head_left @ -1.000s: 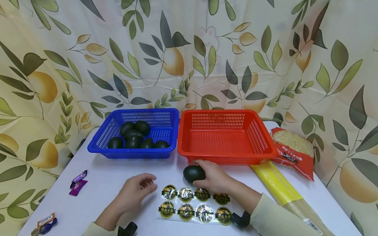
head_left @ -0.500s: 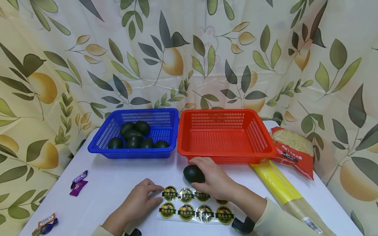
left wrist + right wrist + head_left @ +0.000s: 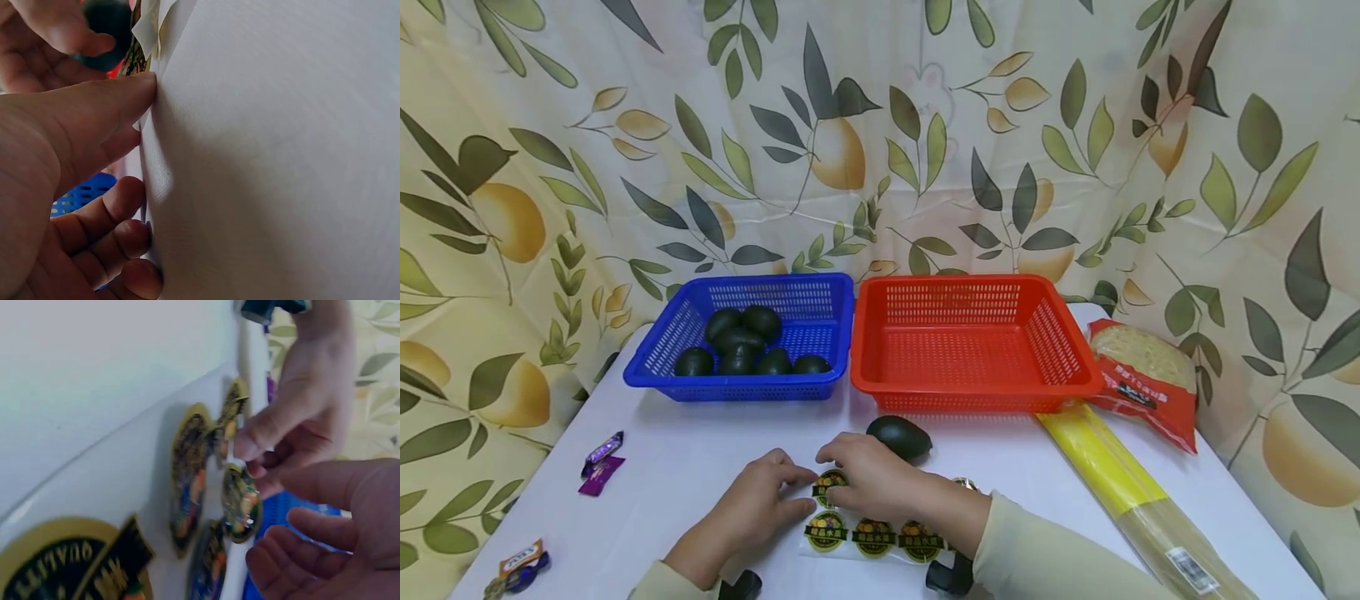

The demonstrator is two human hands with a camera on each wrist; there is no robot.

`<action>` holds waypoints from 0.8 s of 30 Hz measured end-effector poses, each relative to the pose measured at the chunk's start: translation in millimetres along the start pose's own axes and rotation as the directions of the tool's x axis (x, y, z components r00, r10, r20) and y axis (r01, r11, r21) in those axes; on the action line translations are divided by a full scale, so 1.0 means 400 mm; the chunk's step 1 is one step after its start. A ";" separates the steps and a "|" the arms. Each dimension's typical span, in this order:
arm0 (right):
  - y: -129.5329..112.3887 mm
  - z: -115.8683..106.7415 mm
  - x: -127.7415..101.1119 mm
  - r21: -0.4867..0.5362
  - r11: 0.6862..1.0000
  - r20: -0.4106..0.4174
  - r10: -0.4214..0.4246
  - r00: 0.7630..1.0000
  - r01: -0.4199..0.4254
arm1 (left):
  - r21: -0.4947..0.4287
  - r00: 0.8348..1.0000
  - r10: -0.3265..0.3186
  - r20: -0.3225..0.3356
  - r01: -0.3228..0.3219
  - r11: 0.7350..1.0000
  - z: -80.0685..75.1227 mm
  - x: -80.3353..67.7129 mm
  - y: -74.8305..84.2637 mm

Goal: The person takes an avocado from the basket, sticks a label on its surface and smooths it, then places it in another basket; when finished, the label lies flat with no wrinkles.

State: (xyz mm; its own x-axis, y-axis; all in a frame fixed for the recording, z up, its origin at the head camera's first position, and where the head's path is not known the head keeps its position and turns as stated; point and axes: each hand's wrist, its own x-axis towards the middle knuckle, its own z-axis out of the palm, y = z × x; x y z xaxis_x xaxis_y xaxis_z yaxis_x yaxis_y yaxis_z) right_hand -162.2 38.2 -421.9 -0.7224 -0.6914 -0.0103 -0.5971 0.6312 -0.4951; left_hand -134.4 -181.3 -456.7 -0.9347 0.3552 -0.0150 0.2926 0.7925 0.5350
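A clear sheet of round gold-and-black stickers lies flat on the table. At its left edge my left hand rests with thumb and fingertips touching the border; the left wrist view shows the thumb pressed down there. Over the upper part of the sheet hovers my right hand, fingers loosely bent near the top-left sticker. Nothing shows between its thumb and fingers in the right wrist view, and it covers several stickers. Just behind it, a dark green avocado lies on the table.
A blue basket with several avocados stands at the back left, beside a red basket with nothing in it. To the right lie a red food bag and a long yellow-topped packet. Wrapped candies are at the left.
My right hand has let go of the avocado and moved left and down over the stickers. The left hand has come right to the sheet's edge and stayed there.
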 end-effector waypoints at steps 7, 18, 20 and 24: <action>-0.012 0.033 0.034 -0.114 0.990 -0.004 0.086 0.996 -0.086 | -0.001 1.000 0.006 0.000 -0.006 1.000 0.001 0.003 -0.002; 0.008 0.020 -0.002 0.013 0.999 -0.034 -0.040 0.999 0.040 | 0.014 1.000 0.000 0.008 0.000 1.000 0.003 0.008 -0.001; 0.014 0.011 -0.013 0.056 0.997 -0.054 -0.057 0.997 0.060 | 0.022 1.000 -0.001 0.008 0.001 1.000 0.003 0.007 0.000; 0.023 -0.010 -0.034 0.162 0.985 -0.076 -0.049 0.996 0.061 | 0.041 1.000 -0.011 0.011 0.010 0.999 -0.003 0.003 0.004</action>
State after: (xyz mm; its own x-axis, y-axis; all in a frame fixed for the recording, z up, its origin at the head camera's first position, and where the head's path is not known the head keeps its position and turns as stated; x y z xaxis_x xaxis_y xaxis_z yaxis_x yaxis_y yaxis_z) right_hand -159.3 55.0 -422.7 -0.7166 -0.6929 0.0800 -0.5755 0.5225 -0.6291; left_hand -135.2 -180.3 -455.0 -0.9355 0.3520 -0.0300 0.2910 0.8160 0.4995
